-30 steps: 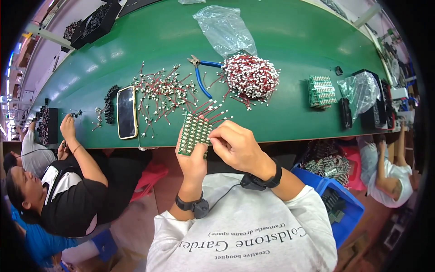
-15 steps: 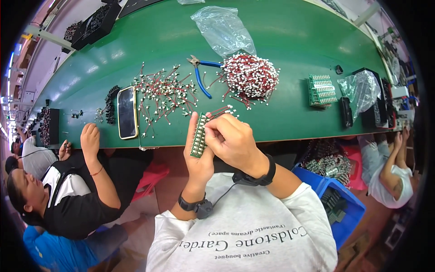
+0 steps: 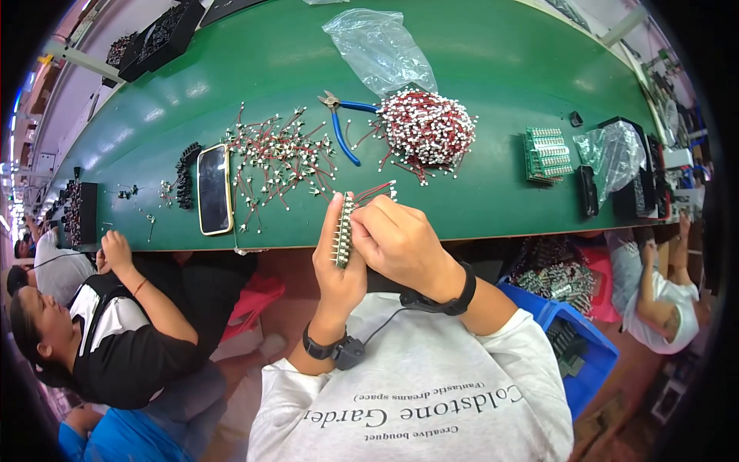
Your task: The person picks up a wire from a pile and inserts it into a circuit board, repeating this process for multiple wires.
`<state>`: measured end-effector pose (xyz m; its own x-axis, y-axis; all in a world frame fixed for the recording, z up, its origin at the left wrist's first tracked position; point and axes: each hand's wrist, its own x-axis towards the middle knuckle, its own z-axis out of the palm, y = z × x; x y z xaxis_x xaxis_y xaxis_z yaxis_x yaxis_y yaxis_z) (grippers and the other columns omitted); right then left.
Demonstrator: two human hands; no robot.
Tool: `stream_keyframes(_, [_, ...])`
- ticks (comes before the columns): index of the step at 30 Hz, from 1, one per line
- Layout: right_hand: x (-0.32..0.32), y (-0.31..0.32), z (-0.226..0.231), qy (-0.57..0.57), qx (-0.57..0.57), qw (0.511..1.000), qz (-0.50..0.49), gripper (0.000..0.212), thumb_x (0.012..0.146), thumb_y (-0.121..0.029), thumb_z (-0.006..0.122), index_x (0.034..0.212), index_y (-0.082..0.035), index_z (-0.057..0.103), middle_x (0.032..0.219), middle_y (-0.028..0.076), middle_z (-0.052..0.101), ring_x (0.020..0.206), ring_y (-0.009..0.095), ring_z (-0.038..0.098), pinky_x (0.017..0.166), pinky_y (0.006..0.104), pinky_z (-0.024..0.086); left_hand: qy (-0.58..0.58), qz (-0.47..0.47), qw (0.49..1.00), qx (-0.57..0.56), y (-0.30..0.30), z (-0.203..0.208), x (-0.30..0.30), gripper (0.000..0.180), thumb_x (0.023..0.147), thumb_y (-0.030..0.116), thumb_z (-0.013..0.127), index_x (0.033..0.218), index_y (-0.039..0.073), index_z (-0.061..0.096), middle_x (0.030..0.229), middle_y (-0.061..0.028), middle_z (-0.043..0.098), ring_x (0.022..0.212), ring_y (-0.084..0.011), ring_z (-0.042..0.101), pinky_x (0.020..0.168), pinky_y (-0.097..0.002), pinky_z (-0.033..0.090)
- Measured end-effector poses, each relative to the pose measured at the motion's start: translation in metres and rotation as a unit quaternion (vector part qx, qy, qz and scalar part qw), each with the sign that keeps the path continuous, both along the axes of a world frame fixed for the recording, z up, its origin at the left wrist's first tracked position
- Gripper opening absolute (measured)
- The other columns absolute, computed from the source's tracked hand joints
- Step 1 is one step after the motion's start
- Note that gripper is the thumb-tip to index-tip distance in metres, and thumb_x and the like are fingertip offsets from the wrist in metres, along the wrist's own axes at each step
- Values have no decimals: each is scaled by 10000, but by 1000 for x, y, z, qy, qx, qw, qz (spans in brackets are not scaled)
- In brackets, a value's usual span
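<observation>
Above the near edge of the bench, my left hand (image 3: 339, 285) grips a narrow green circuit board strip (image 3: 342, 240) with a row of small metal parts along it. The strip stands nearly upright between thumb and fingers. My right hand (image 3: 402, 240) is closed right beside it, its fingertips against the board's right side. Several red wire leads (image 3: 375, 191) with white connectors poke out past its curled fingers, which appear to hold them. The fingertips themselves are partly hidden.
On the green bench (image 3: 477, 204) are a wire-lead pile (image 3: 427, 135), scattered leads (image 3: 281, 158), blue-handled cutters (image 3: 344, 138), a phone (image 3: 215, 191), stacked boards (image 3: 547, 155) and a plastic bag (image 3: 377, 46). A blue bin (image 3: 593, 369) is at my right. A co-worker (image 3: 115, 331) sits left.
The board strip has turned in my left hand, so its metal parts now show from the side. My right hand stays close against it. The co-worker's raised hand has moved down and left.
</observation>
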<state>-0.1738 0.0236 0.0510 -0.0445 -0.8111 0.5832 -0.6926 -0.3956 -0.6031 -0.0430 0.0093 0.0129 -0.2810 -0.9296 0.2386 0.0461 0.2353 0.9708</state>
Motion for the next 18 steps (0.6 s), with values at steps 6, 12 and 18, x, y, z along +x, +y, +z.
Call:
stream_keyframes(6, [2,-2,-6,12,-18,1000,1,137,776,25,702,891,13,629,780,109,614,662,271,628,584,360,521,78,-24,992,93,2,0,4,610,897,-141,482,1486,-43,360,1382,-173,554,1185,-172,566,1032,-294,432])
stream_keyframes(12, [4,-4,-11,-11,-9,1000,-2,107,806,18,680,901,12,631,784,111,612,657,271,621,578,361,512,76,-18,994,75,1,-3,8,610,909,-126,481,1496,-41,338,1398,-187,537,1229,-190,546,1055,-314,422])
stream_keyframes(18, [9,-4,-12,-100,71,992,41,76,841,11,649,914,21,630,756,126,586,610,292,590,540,381,478,43,-13,997,59,0,-3,9,554,974,-45,509,1497,-47,326,1404,-202,529,1252,-214,545,1073,-339,419])
